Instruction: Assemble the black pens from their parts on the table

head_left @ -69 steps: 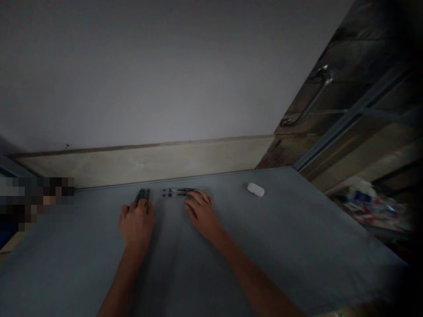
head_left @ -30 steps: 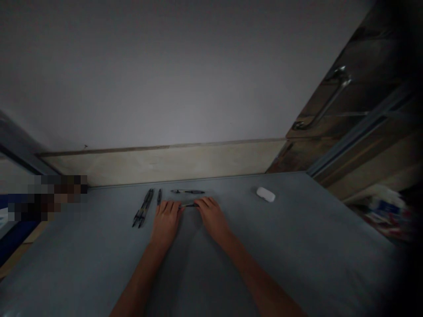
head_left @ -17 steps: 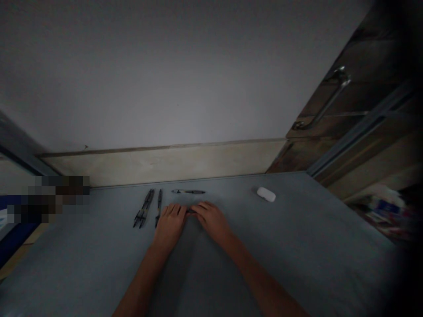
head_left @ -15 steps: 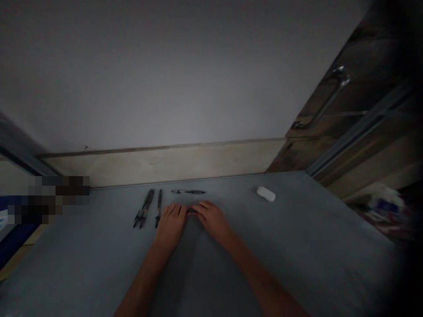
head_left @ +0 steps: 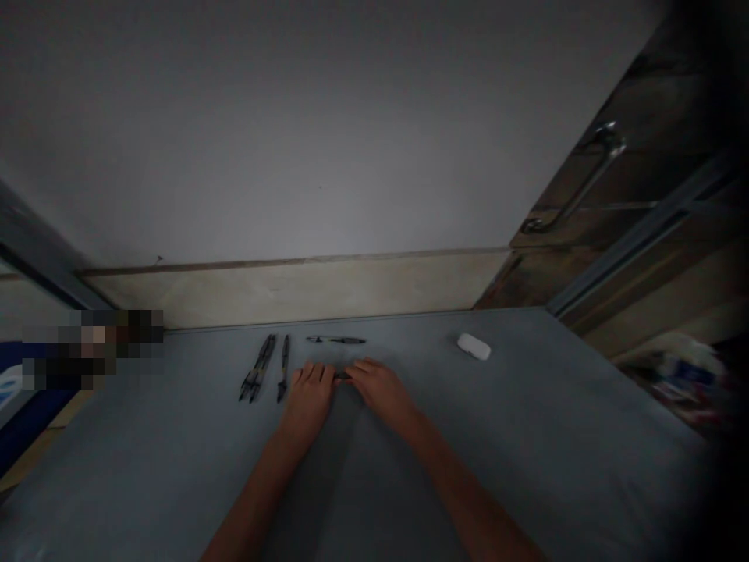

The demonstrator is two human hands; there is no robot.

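Observation:
My left hand (head_left: 310,394) and my right hand (head_left: 381,389) meet low over the grey table, fingers closed on the two ends of a dark pen (head_left: 342,376). Only a short middle stretch of it shows; the fingers cover the rest. Just left of my left hand lies a single black pen (head_left: 284,367), pointing away from me. Farther left, a pair of similar pens (head_left: 257,368) rest side by side. Beyond my hands another pen (head_left: 335,339) with a pale barrel section lies crosswise.
A small white rounded case (head_left: 473,346) sits on the grey table (head_left: 527,437) to the right. A pale wall (head_left: 304,156) rises behind the far edge. At the right is a metal handle (head_left: 576,187); a person, blurred out, is at the far left.
The whole view has shifted slightly, carrying table and hands a little to the right. Both hands keep their grip on the pen, and the other pens lie as before.

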